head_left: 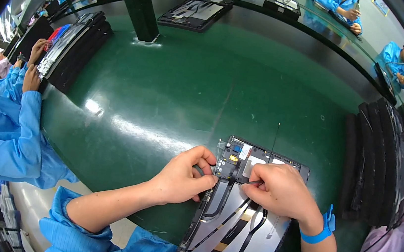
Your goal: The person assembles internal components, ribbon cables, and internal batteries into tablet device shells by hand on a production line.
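Note:
An opened tablet [269,231] lies in front of me with its inside up. Its far end holds a dark circuit board area [228,163] with small gold and blue parts; black flat cables [254,234] run over the silvery panel. My left hand [184,176] has curled fingers at the tablet's left edge, thumb tip on the rim by the board. My right hand [282,190] is closed in a pinch over the board's near edge, on a thin dark strip-like piece [254,183] whose kind I cannot make out. A blue wrist strap [319,231] circles my right wrist.
Padded black stacks stand at right [375,160] and left [78,52]; a person in blue [7,129] touches the left one. A green post [136,6] rises from the green table [176,88]. Another opened tablet [197,12] lies beyond. A dark cable [383,236] hangs at right.

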Demonstrator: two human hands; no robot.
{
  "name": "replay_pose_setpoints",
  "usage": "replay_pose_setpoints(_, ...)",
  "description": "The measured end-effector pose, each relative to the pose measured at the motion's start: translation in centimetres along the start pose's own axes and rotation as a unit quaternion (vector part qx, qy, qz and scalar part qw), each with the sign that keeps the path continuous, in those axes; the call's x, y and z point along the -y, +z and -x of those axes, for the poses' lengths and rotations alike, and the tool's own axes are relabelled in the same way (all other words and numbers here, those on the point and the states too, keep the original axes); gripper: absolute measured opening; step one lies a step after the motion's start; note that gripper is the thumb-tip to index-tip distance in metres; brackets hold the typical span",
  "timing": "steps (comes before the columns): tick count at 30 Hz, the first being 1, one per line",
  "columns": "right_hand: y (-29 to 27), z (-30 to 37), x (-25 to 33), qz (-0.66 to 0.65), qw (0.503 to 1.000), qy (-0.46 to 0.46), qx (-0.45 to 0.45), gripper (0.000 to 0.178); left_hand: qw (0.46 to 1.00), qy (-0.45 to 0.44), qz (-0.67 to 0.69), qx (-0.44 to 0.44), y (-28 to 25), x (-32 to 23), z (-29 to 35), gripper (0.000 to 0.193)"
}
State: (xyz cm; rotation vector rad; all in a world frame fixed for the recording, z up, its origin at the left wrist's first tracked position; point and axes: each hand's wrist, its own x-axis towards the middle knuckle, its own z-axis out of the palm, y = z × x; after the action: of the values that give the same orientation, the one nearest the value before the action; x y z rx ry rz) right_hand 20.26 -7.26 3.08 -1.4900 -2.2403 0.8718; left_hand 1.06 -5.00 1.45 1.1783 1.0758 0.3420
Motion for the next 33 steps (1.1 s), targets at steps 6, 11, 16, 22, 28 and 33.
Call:
replay_pose_setpoints(6,0.3,0.2,1.1,0.047,0.996,0.055,0.049,0.015,1.0,-0.001,-0.015,-0.003,-0.1,0.1,-0.1,0.033)
replay_pose_setpoints(11,0.7,0.0,1.4,0.063,0.997,0.045,0.018,0.016,0.995,0.037,-0.081,-0.048,-0.4,0.1,0.2,0.044)
replay_pose_setpoints(16,1.1,0.3,0.7,0.062,0.998,0.028,-0.004,0.016,0.939,0.124,-0.3,-0.113,-0.2,-2.3,-0.3,0.062)
replay_pose_setpoints(22,1.2,0.3,0.7,0.05,0.998,0.017,-0.018,0.016,0.854,0.227,-0.469,0.007,-0.7,-4.7,-1.9,0.073)
replay_pose_setpoints(28,1.2,0.5,0.2,0.049,0.998,0.03,-0.007,0.014,0.841,0.219,-0.488,0.085,-0.6,-5.2,-3.2,0.071)
replay_pose_setpoints(33,0.8,0.6,0.5,0.048,0.998,0.038,0.002,0.013,0.843,0.203,-0.488,0.102,-0.2,-5.7,-3.2,0.072)
